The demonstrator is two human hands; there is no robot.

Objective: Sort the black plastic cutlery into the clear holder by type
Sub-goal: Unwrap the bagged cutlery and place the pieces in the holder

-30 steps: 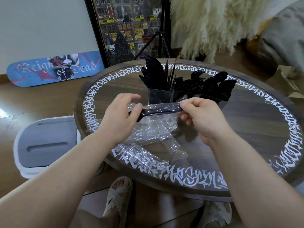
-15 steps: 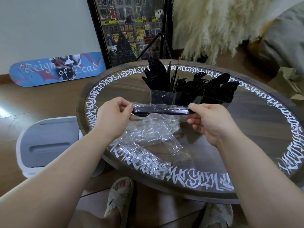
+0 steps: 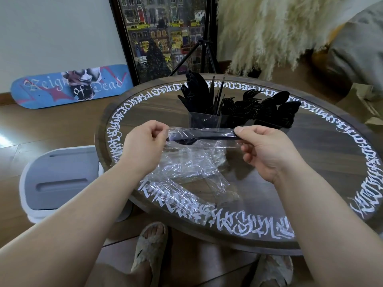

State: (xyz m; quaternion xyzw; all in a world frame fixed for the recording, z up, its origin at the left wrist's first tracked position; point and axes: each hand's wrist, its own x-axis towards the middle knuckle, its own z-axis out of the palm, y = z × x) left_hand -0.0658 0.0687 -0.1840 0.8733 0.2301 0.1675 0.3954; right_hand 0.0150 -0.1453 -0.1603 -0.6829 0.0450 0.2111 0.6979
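A black plastic utensil in a clear wrapper [image 3: 204, 137] is held level above the round table [image 3: 310, 154]. My left hand [image 3: 143, 148] pinches the wrapper's left end. My right hand [image 3: 267, 150] pinches the handle end through the film. Behind them stands the clear holder [image 3: 207, 119] with black knives, forks and spoons upright in separate compartments. I cannot tell what type the wrapped utensil is.
Several empty clear wrappers [image 3: 186, 175] lie crumpled on the table in front of me. A grey-and-white bin [image 3: 60, 181] stands left of the table. A skateboard deck [image 3: 72, 85], a framed picture and a tripod lean at the back.
Both hands have drawn apart, stretching the wrapped utensil out level; the left hand slid toward the wrapper's left end.
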